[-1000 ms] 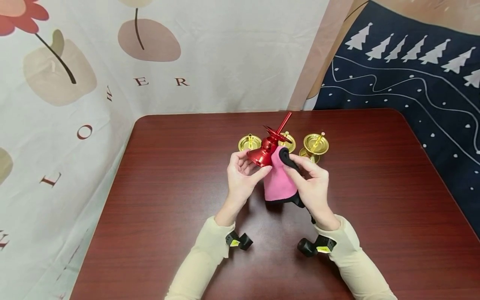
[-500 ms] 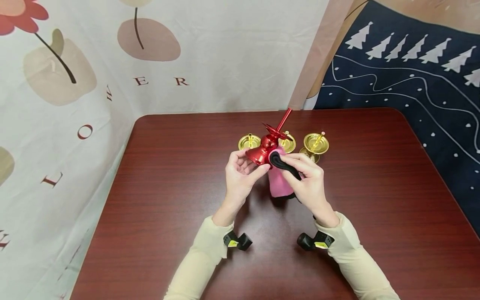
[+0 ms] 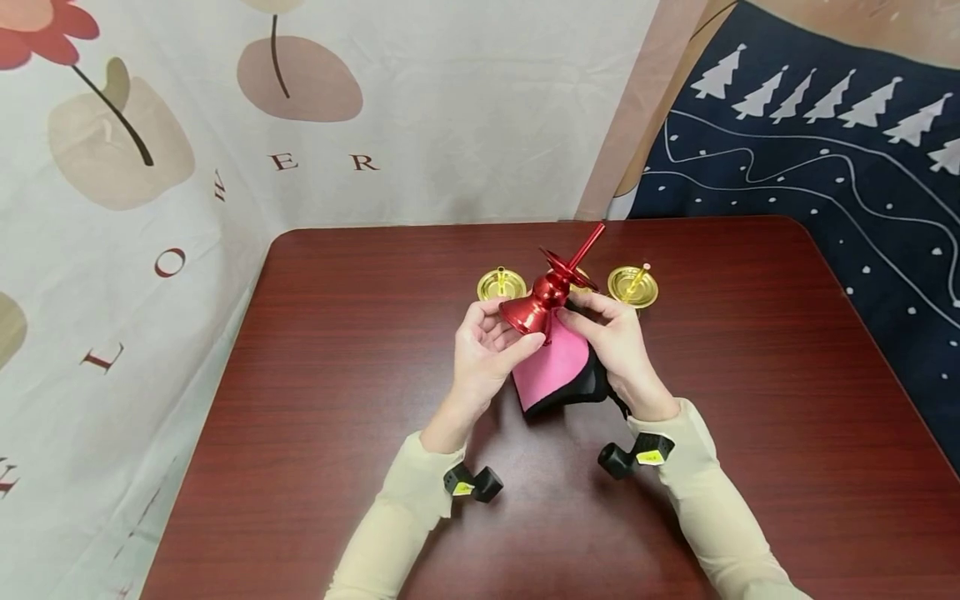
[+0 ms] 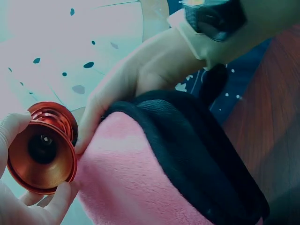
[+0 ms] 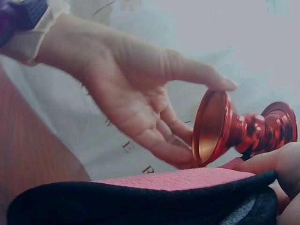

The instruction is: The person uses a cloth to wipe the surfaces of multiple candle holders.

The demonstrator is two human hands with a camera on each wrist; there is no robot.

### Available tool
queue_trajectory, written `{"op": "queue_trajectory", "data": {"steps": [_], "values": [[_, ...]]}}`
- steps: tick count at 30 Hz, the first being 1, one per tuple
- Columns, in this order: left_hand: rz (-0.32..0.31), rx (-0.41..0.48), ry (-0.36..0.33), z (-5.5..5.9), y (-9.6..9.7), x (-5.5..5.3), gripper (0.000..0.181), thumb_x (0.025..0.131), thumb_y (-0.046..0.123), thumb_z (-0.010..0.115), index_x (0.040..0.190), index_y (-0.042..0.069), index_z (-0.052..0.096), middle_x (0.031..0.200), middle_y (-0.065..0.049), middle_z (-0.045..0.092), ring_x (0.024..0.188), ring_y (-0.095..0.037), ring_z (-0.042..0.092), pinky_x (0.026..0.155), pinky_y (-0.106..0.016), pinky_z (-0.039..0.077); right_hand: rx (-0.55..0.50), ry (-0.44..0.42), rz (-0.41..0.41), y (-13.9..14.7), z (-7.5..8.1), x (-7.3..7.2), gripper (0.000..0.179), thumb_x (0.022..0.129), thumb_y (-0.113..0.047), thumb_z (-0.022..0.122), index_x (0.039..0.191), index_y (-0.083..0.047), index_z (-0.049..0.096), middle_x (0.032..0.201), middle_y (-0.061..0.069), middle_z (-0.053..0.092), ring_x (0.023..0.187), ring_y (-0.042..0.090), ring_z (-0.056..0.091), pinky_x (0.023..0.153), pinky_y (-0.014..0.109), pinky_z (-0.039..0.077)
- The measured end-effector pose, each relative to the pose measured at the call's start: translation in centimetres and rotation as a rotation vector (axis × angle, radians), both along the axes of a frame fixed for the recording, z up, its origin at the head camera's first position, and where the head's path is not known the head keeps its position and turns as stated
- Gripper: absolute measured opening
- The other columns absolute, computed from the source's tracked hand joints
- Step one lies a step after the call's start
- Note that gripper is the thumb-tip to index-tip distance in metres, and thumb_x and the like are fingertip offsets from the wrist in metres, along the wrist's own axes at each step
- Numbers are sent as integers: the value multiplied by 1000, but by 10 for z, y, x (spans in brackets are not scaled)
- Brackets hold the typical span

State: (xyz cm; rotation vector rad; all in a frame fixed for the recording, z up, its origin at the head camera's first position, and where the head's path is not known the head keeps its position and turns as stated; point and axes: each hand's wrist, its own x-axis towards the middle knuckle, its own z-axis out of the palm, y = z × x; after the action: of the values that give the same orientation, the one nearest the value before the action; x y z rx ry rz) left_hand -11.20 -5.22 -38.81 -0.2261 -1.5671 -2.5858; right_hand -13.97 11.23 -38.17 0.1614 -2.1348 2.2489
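A shiny red candlestick (image 3: 551, 289) is held tilted in the air, its thin stem pointing up and right in the head view. My left hand (image 3: 483, 354) grips the rim of its flared base between thumb and fingers; the hollow underside shows in the left wrist view. My right hand (image 3: 618, 342) pinches a pink cloth with a black border (image 3: 555, 367) and holds it against the candlestick near its middle. From that hand the cloth hangs down over the table. In the right wrist view, the cloth (image 5: 178, 180) partly hides the right fingers.
Gold candlesticks stand in a row behind the hands: one on the left (image 3: 501, 284), one on the right (image 3: 632, 286), and a middle one mostly hidden by the red candlestick. The dark wooden table (image 3: 337, 350) ends at a patterned curtain (image 3: 465, 108).
The right hand has shifted up along the red candlestick with the cloth, whose pink face now swings to the front. The candlestick has moved slightly right in the left hand's grip.
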Motion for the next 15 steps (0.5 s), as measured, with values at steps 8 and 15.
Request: {"op": "queue_trajectory", "data": {"steps": [8, 15], "values": [[117, -188, 45, 3, 2, -3, 57, 65, -10, 77, 112, -7, 45, 107, -14, 59, 90, -12, 60, 82, -25, 49, 47, 9, 41, -5, 1, 12, 26, 80, 9, 64, 102, 19, 60, 83, -11, 66, 77, 4, 60, 68, 18, 49], [249, -396, 120, 4, -1, -5, 62, 63, -9, 80, 114, -9, 44, 109, -22, 61, 97, -24, 61, 88, -43, 48, 128, 145, 33, -4, 4, 22, 24, 78, 12, 65, 101, 16, 64, 92, -1, 68, 80, 3, 61, 72, 17, 49]]}}
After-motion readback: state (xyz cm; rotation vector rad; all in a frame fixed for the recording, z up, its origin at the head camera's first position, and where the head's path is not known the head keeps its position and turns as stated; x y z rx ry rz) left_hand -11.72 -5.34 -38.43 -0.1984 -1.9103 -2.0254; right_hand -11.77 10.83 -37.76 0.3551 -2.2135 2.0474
